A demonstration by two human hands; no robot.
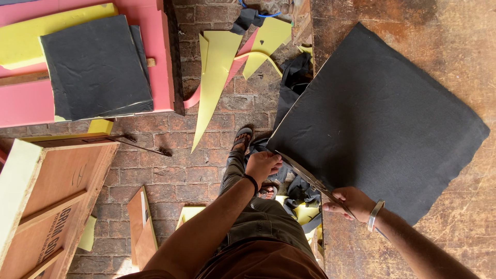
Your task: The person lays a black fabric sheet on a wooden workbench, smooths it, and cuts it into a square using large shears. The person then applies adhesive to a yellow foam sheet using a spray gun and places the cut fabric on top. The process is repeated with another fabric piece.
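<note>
At the worktop point(454, 62) edge, the right hand point(347, 202) grips scissors point(310, 178) trimming black fabric-covered foam point(377, 124); the left hand point(262, 164), pinching its corner just beside the blades, risks a nick.

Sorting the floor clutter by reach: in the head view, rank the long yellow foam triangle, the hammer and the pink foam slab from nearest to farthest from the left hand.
From the left hand:
1. Long yellow foam triangle, just up-left.
2. Hammer, further left on the bricks.
3. Pink foam slab, far upper left.

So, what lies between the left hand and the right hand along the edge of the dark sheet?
In the head view, the long scissors span that stretch, from the right hand toward the left hand, along the overhanging edge of the dark fabric-covered sheet.
</note>
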